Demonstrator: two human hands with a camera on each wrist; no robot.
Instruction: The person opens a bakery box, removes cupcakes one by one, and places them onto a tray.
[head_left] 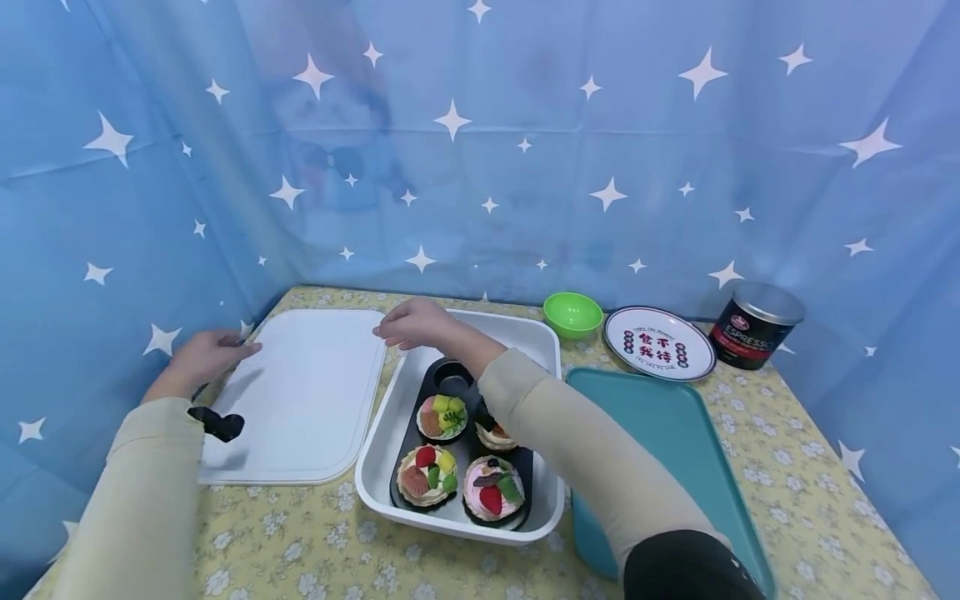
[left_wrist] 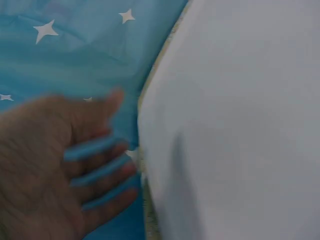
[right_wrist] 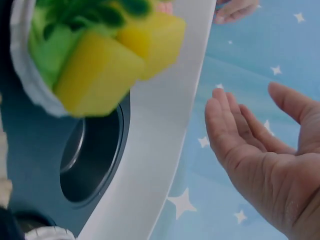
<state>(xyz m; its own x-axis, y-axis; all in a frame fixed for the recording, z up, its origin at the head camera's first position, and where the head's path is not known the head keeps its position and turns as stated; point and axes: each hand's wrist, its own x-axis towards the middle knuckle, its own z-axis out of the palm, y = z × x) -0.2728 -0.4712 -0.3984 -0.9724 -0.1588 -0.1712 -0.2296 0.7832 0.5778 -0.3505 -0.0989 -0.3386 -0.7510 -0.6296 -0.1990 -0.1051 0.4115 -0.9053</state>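
My left hand (head_left: 202,358) hovers at the left edge of a flat white board (head_left: 315,392), its fingers spread and holding nothing in the left wrist view. Above the gap between the board and a white tray (head_left: 465,527), my right hand (head_left: 420,325) is held with relaxed fingers and nothing in its grasp. Inside the tray sits a dark muffin tin (head_left: 453,379) with several fruit-topped tarts (head_left: 427,475). One cup at its far end holds no tart. My right forearm covers part of the tin and a tart.
Right of the white tray lies a teal tray (head_left: 645,408), partly under my right arm. Along the back stand a green bowl (head_left: 573,315), a white plate (head_left: 660,343) with a dark rim, and an espresso can (head_left: 756,325). A starry blue curtain (head_left: 525,208) hangs behind the table.
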